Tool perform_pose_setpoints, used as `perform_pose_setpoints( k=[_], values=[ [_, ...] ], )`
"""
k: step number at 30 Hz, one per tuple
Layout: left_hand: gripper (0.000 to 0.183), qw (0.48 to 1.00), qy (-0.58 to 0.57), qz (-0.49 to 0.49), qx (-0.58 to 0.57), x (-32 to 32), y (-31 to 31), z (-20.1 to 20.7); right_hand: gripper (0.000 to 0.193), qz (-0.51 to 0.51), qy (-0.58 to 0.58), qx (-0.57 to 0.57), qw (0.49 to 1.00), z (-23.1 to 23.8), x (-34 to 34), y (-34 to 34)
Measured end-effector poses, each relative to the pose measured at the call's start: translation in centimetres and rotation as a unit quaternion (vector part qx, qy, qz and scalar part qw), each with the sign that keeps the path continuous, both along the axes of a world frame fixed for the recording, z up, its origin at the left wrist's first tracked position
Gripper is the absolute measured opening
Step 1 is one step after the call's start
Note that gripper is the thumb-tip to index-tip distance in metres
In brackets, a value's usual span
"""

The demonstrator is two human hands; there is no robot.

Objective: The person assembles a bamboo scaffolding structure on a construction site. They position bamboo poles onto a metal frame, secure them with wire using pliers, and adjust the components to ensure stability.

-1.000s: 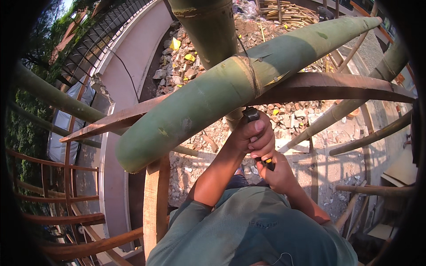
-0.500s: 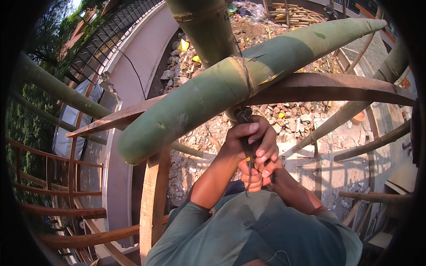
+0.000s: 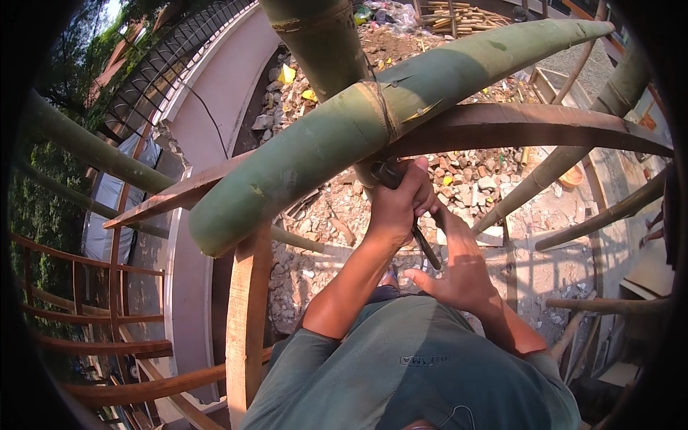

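Note:
My left hand (image 3: 403,204) is closed just below a thick green bamboo pole (image 3: 301,158), near where it crosses another upright bamboo pole (image 3: 322,54). It grips a dark slim length (image 3: 426,247) whose lower end sticks out below the fingers; twisted cord or a tool handle, I cannot tell. Dark loops (image 3: 385,174) show above the hand, against the pole joint. My right hand (image 3: 462,265) is open beside it, thumb and fingers apart, its fingertips close to the left hand. A dark tie (image 3: 390,118) wraps the green pole.
A curved-looking wooden beam (image 3: 516,122) runs under the green pole. A wooden post (image 3: 247,330) stands at lower left, near a pink wall (image 3: 208,107) with a black fence. Rubble (image 3: 473,190) covers the ground below. More bamboo poles (image 3: 545,175) slant at right.
Both hands were together on thin dark strands. My right hand has opened and moved away to the right, while the left stays closed near the joint. The view has shifted slightly.

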State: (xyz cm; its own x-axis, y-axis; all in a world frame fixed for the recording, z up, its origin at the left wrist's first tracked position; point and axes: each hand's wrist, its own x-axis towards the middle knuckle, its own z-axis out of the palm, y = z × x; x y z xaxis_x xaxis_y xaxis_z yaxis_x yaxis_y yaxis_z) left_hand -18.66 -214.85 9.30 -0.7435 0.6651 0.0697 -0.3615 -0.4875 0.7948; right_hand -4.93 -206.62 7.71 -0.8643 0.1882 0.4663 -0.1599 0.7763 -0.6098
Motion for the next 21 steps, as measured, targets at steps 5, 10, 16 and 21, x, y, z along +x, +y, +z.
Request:
perform_pose_setpoints(
  k=[5, 10, 16, 21],
  values=[
    [0.034, 0.996, -0.031, 0.084, 0.026, 0.6, 1.9, 0.0, 0.061, -0.172, -0.003, 0.029, 0.985, -3.0, -3.1, -1.5],
    [0.034, 0.997, -0.002, 0.077, 0.018, 0.5, 1.2, -0.9, 0.043, -0.141, 0.043, 0.009, 0.989, -5.3, -3.5, -0.4],
    [0.032, 0.866, 0.227, -0.246, 0.372, -4.6, 2.9, -2.6, 0.039, -0.054, -0.078, -0.095, 0.991, -3.5, -3.5, -0.3],
    [0.04, 0.773, 0.109, -0.442, 0.442, -5.2, 3.8, -3.3, 0.039, 0.046, -0.16, -0.239, 0.957, -2.2, -1.8, 1.5]
  ],
)
